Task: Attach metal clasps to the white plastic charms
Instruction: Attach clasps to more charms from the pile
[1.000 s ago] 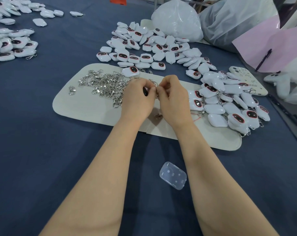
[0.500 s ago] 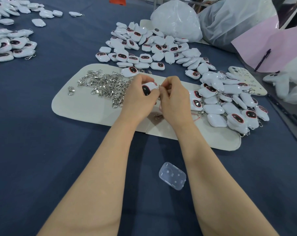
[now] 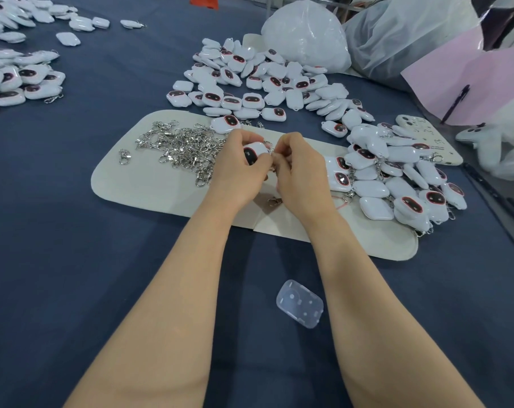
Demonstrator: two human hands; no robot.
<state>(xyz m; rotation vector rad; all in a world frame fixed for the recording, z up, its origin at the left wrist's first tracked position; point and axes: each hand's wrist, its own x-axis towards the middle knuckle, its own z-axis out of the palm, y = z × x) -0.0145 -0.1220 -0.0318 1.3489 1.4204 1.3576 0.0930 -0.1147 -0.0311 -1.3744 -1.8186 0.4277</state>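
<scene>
Currently both hands sit close together over the cream mat [image 3: 149,184].

- The left hand [image 3: 238,169] has its fingers curled round one white charm [image 3: 254,151], dark face up.
- The right hand [image 3: 300,172] pinches a clasp [image 3: 272,156] at the charm's right edge. The clasp is mostly hidden by fingers, and the join is hard to make out.
- The loose clasps [image 3: 185,148] are heaped on the mat, left of the hands.
- The charm heaps lie far [image 3: 258,81], right [image 3: 397,175], and far left [image 3: 17,78], cut off by the frame.
- A clear plastic case [image 3: 299,303] lies near, on the dark blue surface [image 3: 73,260].
- The plastic bags [image 3: 305,30] lie at the far right.

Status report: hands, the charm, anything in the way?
Left hand grips white charm. Right hand pinches clasp at its edge. Clasp pile beside left hand, not blocking.
</scene>
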